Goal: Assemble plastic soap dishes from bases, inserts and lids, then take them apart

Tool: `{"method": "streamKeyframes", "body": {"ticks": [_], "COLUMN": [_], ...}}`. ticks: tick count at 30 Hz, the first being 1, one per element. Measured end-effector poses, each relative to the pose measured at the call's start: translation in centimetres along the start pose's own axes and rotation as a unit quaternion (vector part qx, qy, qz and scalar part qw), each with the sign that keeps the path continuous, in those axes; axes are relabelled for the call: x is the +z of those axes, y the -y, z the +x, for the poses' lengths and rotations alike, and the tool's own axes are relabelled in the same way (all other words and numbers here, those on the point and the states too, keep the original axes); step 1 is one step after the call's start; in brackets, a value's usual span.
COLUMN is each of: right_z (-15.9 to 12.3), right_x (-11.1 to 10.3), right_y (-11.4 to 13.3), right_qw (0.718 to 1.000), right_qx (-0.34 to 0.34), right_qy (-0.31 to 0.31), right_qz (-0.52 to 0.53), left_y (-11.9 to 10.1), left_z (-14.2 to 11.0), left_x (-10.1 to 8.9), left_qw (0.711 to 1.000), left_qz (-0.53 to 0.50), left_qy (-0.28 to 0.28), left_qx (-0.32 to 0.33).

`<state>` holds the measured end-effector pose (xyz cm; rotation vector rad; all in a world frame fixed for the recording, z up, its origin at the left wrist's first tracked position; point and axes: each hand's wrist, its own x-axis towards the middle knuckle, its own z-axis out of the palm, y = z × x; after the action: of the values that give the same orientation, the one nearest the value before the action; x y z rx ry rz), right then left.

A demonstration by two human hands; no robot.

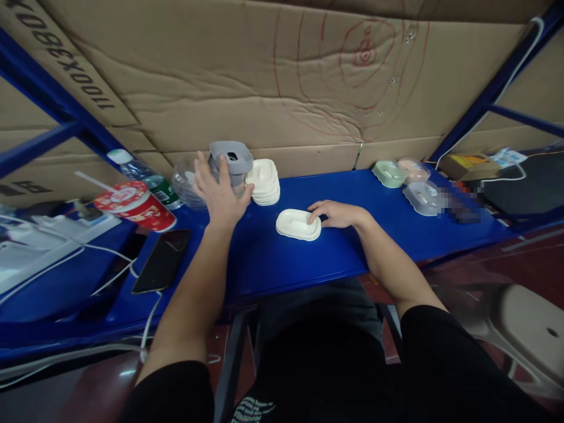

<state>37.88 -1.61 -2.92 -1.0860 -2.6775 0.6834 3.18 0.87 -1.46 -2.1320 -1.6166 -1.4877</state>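
A shallow cream oval tray [293, 222] lies flat on the blue table. My right hand [337, 213] is closed at its right end, with fingertips on the rim and inside it. My left hand [224, 200] has its fingers spread in front of a stack of grey lidded pieces [231, 154]; the top one has a small dark rectangular opening. The index finger overlaps that stack, but firm contact is unclear. Just right of the left thumb stands a stack of cream trays [265, 182]. Clear plastic domes [187, 182] sit behind the left hand, partly hidden.
On the left are a red paper cup [147, 208] with a straw, a water bottle [147, 176], a phone [163, 261] and white cables. At right sit green [389, 174], peach [414, 169] and clear-grey [422, 198] containers. Cardboard [247, 70] walls the back; a stool [529, 329] stands right.
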Motion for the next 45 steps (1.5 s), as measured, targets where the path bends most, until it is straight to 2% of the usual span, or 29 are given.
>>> {"method": "streamKeyframes", "body": {"ticks": [3, 6, 9, 13, 19, 21, 23, 26, 28, 32, 37, 40, 45], "right_z": [0.0, 0.0, 0.2, -0.1, -2.1, -2.6, -2.4, -0.3, 2.0, 7.7, 13.0, 14.6, 15.4], "right_x": [-0.3, -0.4, -0.4, -0.7, -2.8, -3.3, -3.6, -3.6, -3.3, -2.8, -1.8, -1.1, 0.1], "right_y": [0.8, 1.4, 1.5, 1.5, 1.6, 1.7, 1.9, 2.8, 3.6, 5.0, 6.0, 6.8, 7.9], "right_qw": [1.000, 0.999, 0.999, 0.995, 0.983, 0.973, 0.960, 0.939, 0.935, 0.940, 0.943, 0.939, 0.931], "right_qx": [0.023, 0.036, 0.015, -0.037, -0.045, -0.047, -0.052, -0.050, -0.044, -0.043, 0.024, 0.067, 0.133], "right_qy": [0.021, 0.032, 0.034, 0.024, -0.048, -0.099, -0.179, -0.292, -0.326, -0.337, -0.330, -0.337, -0.339], "right_qz": [0.001, 0.009, 0.031, 0.095, 0.173, 0.203, 0.210, 0.173, 0.130, 0.043, 0.031, 0.018, -0.003], "left_y": [-0.4, -0.5, -0.3, 0.0, 1.0, 1.6, 2.0, 2.5, 2.7, 3.0, 3.3, 3.4, 3.2], "left_z": [-0.2, -0.5, -0.8, -1.2, -1.2, -1.1, -1.1, -1.1, -1.2, -1.3, -1.5, -1.5, -1.5], "left_x": [0.0, 0.2, 0.7, 1.0, 1.4, 1.7, 2.1, 2.6, 2.9, 3.1, 3.4, 3.5, 3.4], "left_qw": [0.998, 0.994, 0.993, 0.994, 0.994, 0.993, 0.993, 0.992, 0.992, 0.993, 0.994, 0.994, 0.995], "left_qz": [0.056, 0.094, 0.106, 0.092, 0.067, 0.063, 0.061, 0.057, 0.055, 0.051, 0.048, 0.046, 0.039], "left_qy": [0.041, 0.055, 0.045, 0.006, -0.019, -0.023, -0.028, -0.032, -0.034, -0.044, -0.065, -0.048, -0.036], "left_qx": [-0.012, -0.022, -0.032, -0.051, -0.087, -0.096, -0.101, -0.108, -0.110, -0.097, -0.078, -0.083, -0.090]}}
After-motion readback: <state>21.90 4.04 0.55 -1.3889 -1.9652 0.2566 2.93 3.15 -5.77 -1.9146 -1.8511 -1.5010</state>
